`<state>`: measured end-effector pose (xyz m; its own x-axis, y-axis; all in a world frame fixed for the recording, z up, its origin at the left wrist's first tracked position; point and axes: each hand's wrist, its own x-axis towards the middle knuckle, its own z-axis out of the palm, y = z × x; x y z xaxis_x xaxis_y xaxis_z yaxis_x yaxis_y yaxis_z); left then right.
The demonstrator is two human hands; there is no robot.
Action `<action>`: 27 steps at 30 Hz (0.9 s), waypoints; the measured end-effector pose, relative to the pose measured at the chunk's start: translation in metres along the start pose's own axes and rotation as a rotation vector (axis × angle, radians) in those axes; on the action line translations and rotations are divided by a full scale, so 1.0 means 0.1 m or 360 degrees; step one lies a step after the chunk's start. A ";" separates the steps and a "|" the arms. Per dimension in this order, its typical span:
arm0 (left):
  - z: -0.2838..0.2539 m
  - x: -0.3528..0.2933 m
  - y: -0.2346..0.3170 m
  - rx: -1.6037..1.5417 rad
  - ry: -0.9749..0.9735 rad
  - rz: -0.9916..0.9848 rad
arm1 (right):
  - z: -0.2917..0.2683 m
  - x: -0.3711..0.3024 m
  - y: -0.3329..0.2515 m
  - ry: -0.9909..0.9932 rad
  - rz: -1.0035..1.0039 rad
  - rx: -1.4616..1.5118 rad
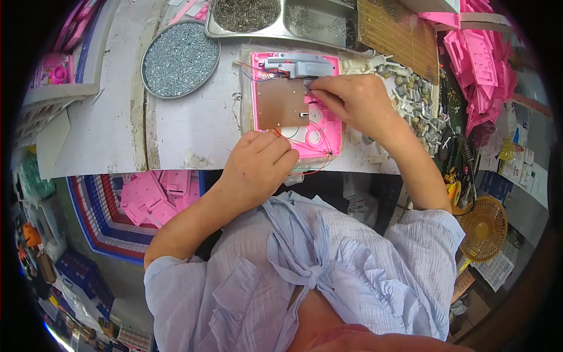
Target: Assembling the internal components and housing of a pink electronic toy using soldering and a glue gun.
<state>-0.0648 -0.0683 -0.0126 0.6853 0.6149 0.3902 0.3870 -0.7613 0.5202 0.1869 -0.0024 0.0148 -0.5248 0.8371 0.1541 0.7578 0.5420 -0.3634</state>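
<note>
A pink plastic housing [335, 130] lies on the worktable in front of me. Inside it are a brown circuit board [280, 101] and, along the far side, a grey plastic mechanism [311, 69]. Thin red wires [319, 142] loop over the near right part of the housing. My left hand [262, 161] rests at the near edge of the board, its fingers curled together; whatever they hold is hidden. From the right, my right hand [359, 100] reaches in with thumb and forefinger pinched beside the grey mechanism, at a tiny dark part too small to name.
A round tray of small silvery screws [180, 58] stands at the left. Metal trays [275, 35] of small parts sit at the back, beside a brown board [402, 41]. Small white and metallic parts [413, 111] are heaped at right. A basket [105, 220] holds pink panels below the table.
</note>
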 end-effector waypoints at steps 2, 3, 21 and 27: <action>0.02 -0.04 -0.03 -0.0036 -0.0059 -0.0011 | 0.06 0.00 -0.02 0.0037 0.0028 -0.0062; 0.02 -0.06 -0.03 -0.0052 -0.0089 -0.0022 | 0.08 0.01 -0.03 0.0044 0.0030 -0.0090; 0.02 -0.09 -0.05 -0.0074 -0.0074 0.0009 | -0.31 -0.03 0.18 -0.0569 -0.0481 -0.0556; -0.01 -0.07 -0.05 -0.0091 -0.0088 0.0016 | -0.33 0.11 0.28 -0.0545 -0.0714 -0.0430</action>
<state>-0.0718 -0.0685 -0.0170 0.7228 0.5936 0.3538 0.3449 -0.7535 0.5597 0.2147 0.0247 0.0373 -0.8753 0.4766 -0.0815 0.4823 0.8724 -0.0794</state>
